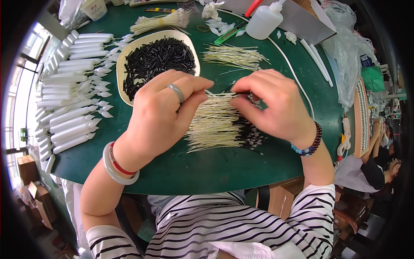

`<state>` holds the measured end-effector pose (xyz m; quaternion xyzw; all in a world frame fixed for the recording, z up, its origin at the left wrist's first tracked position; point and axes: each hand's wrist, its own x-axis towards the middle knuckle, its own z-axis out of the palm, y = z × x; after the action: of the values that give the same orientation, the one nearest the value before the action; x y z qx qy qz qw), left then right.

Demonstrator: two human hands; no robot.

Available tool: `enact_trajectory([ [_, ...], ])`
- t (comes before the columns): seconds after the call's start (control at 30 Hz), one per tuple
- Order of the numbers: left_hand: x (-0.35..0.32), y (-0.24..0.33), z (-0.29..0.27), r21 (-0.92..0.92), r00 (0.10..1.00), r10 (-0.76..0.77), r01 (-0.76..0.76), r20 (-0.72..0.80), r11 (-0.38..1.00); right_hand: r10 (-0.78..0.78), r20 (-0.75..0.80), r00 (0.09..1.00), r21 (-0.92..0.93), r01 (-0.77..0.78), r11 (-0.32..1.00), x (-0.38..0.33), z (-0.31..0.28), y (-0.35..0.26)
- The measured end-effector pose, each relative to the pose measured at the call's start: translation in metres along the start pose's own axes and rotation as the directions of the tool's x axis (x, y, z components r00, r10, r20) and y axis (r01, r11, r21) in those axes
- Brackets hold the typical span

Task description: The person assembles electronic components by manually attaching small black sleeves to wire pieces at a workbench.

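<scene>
My left hand (161,110), with a grey ring, is pinched at the thumb and fingertips around the end of a thin pale wire. Opposite it, my right hand (274,97) has its thumb and index finger curled together beside a small dark piece; what they grip is mostly hidden. Beneath both hands lies a spread pile of pale wires (213,125), with black sleeves (252,131) on their right ends. A cream tray (196,45) of short black tubes (161,58) stands behind my left hand. Beyond my right hand is another pile of pale wires (235,56).
White candle-shaped lights (75,123) with flame tips line the table's left. At the back are a banded wire bundle (161,21), a green cutter knife (230,33), a white squeeze bottle (265,20) and a grey box (312,21). A white cable (297,82) curves along the right.
</scene>
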<state>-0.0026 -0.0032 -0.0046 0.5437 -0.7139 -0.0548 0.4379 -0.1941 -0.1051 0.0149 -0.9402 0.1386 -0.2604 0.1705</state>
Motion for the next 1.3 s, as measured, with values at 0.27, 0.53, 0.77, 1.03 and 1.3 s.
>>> enact_trajectory([
  [0.27,-0.001,0.001,0.000,-0.033,0.999,0.030,-0.031,-0.020,0.999,-0.067,0.036,0.997,-0.002,0.067,0.998,0.005,-0.008,0.004],
  [0.53,-0.007,0.006,0.013,0.063,0.968,0.131,-0.148,0.214,0.987,0.262,0.108,0.959,-0.125,-0.248,0.961,-0.002,-0.006,0.069],
  [0.77,-0.012,0.014,0.016,0.134,0.898,0.122,-0.195,0.422,0.972,0.124,-0.035,0.992,-0.307,-0.129,0.943,-0.001,0.011,0.070],
  [1.03,-0.005,0.007,0.002,0.139,0.942,0.125,-0.175,0.310,0.975,0.012,-0.133,0.991,-0.311,-0.054,0.949,0.001,0.019,0.069],
  [1.3,0.007,-0.047,-0.027,0.362,0.965,-0.179,0.101,0.190,0.927,0.083,-0.110,0.990,-0.218,-0.106,0.970,0.005,0.016,0.054],
])
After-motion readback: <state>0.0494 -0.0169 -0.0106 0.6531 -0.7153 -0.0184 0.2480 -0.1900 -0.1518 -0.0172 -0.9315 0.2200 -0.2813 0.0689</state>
